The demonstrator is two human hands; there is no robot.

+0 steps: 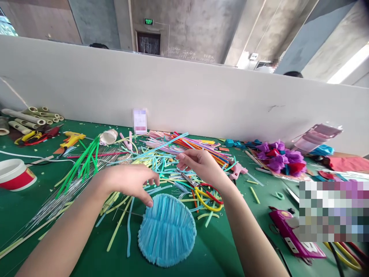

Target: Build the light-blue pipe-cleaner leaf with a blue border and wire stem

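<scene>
A round blue pad of pipe cleaners laid side by side (167,234) lies on the green table in front of me. My left hand (131,181) is over its upper left edge, thumb and fingers apart; whether the thumb tip touches the pad I cannot tell. My right hand (198,165) hovers above a heap of cut pipe cleaner pieces (161,163), its fingers curled together. Anything between those fingertips is too small to make out. Just below the right hand are scissors with red and yellow handles (209,198), partly hidden by the wrist.
Green pipe cleaners (89,157) and thin wires (69,192) lie left, near a paper cup (17,175) and a yellow glue gun (72,140). A pink glue gun (238,171), purple flowers (281,157) and a magenta device (296,234) are right. A white partition (201,96) stands behind.
</scene>
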